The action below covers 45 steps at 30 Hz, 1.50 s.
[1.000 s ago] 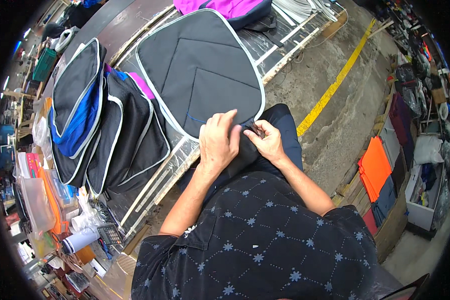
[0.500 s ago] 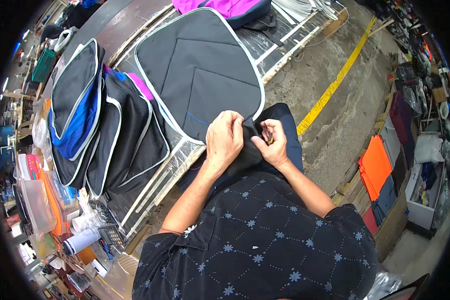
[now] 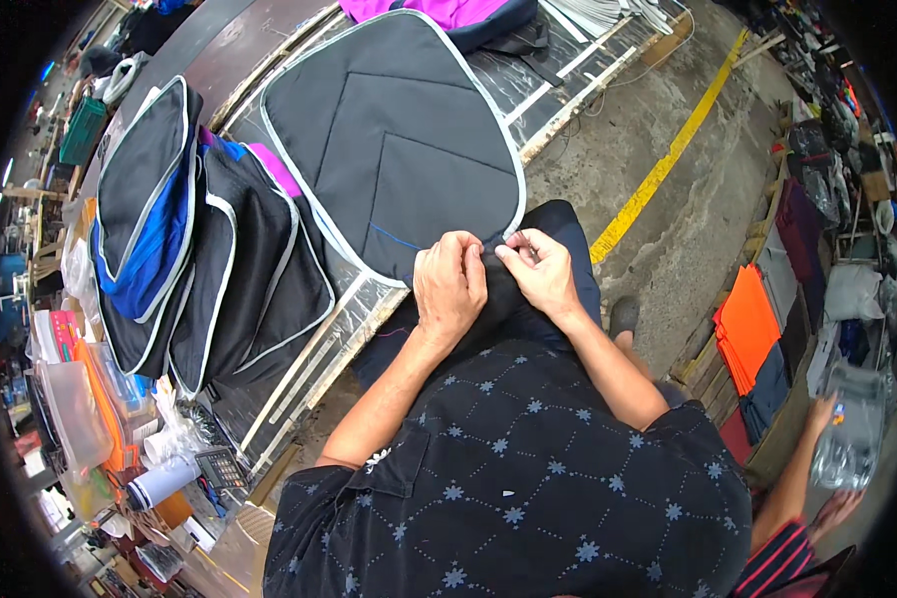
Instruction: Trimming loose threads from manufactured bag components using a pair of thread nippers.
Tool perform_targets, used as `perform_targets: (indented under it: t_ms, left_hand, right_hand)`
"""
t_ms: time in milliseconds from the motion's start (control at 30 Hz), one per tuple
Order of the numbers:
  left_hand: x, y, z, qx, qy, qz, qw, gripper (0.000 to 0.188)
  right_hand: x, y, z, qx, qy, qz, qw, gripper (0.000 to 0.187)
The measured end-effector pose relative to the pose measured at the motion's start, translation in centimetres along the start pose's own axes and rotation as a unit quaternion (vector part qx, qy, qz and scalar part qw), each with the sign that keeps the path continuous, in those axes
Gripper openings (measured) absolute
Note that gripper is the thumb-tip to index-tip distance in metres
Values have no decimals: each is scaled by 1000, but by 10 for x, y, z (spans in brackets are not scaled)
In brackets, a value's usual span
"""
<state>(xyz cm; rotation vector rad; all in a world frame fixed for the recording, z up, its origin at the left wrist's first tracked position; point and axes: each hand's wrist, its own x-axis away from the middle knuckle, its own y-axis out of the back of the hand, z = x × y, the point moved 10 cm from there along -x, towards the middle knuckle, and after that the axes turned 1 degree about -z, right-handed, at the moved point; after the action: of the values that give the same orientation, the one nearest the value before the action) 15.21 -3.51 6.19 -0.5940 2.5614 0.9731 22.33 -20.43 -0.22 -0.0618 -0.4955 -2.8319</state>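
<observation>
Pale-piped black-and-blue fabric pieces (image 3: 241, 254) crowded the left of the dark, wood-edged desk (image 3: 339, 334), blocking that side of the rounded black stitched-fabric panel (image 3: 399, 130) on it (likely light, soft, best gripped by its piping (image 3: 519, 166)). The left hand (image 3: 450, 284) pinched its near edge, the right hand (image 3: 543, 271) a nearby corner.

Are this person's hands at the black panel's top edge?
No, the left hand and right hand are by the lower edge of the black panel.
</observation>
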Motion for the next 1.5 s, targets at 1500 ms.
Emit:
perform_targets:
  t_ms: [1500]
  left_hand:
    - [7,-9,13,55,24,4,998,4]
  right_hand:
    - [23,13,108,216,244,-48,944,15]
